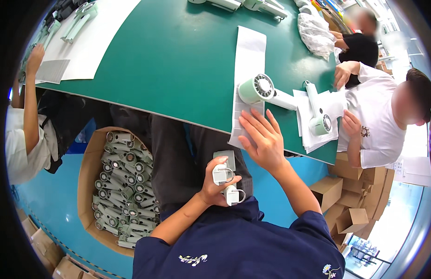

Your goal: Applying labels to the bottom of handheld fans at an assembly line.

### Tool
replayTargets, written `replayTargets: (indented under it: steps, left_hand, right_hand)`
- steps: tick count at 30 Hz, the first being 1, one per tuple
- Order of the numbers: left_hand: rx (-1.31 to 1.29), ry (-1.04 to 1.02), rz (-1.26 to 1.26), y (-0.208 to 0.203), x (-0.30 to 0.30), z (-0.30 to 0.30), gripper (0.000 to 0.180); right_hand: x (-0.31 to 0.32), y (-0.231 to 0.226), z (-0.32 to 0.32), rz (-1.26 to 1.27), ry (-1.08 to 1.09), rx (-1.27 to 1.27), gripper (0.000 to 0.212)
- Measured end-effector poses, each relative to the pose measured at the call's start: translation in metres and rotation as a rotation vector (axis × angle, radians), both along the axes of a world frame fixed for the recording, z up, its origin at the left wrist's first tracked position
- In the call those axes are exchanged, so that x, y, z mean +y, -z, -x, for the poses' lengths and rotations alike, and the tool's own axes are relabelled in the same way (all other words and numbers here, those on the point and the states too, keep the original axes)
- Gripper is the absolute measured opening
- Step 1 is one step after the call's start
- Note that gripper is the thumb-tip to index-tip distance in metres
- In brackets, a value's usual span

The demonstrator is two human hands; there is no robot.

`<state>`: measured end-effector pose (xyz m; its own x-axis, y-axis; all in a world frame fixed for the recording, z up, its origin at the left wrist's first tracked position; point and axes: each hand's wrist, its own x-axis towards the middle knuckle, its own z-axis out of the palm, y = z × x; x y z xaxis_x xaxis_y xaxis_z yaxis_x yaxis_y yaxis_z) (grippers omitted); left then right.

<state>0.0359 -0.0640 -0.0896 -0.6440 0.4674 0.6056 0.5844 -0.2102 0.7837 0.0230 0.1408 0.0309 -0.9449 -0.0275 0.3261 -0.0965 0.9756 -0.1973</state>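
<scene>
Over my lap, my left hand (pixel 210 187) is closed around two pale handheld fans (pixel 222 175). Their ends with the wire loops point up, and their far parts are hidden by the hand and each other. My right hand (pixel 266 143) has its fingers spread at the near end of a long white paper sheet (pixel 251 41) on the table edge. Just beyond its fingertips lies a green and white handheld fan (pixel 248 91), its round grille up and its handle reaching right.
A green table (pixel 173 60) fills the area ahead. Left of my legs, a cardboard box (pixel 87 186) holds many handheld fans. At right, a co-worker (pixel 376 107) sits by another fan (pixel 313 104) on papers (pixel 301 128). Another person's hand (pixel 35 58) is at far left. Cartons (pixel 327 189) stand below.
</scene>
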Motion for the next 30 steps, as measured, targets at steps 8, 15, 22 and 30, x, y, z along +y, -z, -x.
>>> replayTargets:
  steps: [8,15,22,30]
  left_hand:
    - [-0.002,0.003,0.019,0.002,0.0,0.0,0.049]
    - [-0.014,0.027,0.003,0.002,0.001,0.0,0.049]
    - [-0.004,0.04,0.01,-0.001,0.002,0.001,0.055]
    - [0.014,0.068,0.008,-0.015,0.013,0.007,0.052]
  right_hand:
    - [-0.014,0.004,-0.001,0.021,0.027,0.061,0.032]
    - [-0.026,0.016,-0.004,0.067,0.08,0.199,0.025]
    - [-0.034,-0.006,0.0,0.13,0.133,0.066,0.02]
    - [-0.036,-0.025,0.007,0.144,0.151,-0.077,0.023]
